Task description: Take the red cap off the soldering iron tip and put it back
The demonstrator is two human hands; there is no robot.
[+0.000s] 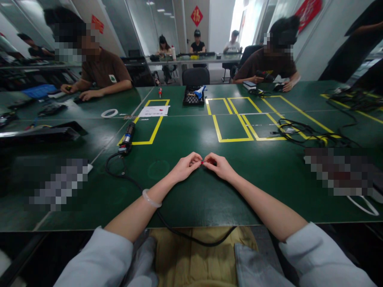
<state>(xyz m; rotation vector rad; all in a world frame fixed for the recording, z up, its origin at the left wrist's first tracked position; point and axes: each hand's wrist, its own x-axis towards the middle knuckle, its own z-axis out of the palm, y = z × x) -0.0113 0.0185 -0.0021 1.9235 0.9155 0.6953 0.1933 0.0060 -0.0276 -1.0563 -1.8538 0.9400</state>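
Observation:
My left hand and my right hand meet above the green table, fingertips almost touching. Between them is a tiny red piece, too small to name, pinched by the fingers of both hands. Left of my hands lies a black cylindrical tool with a silver and blue band. Its dark cable runs under my left forearm and hangs over the table's front edge. A white sheet with red marks lies beyond, inside a yellow tape outline.
A black tray holding a blue and white item stands at the back. A roll of white tape is at the left, tangled black cables at the right. Two people sit across the table; others are farther back.

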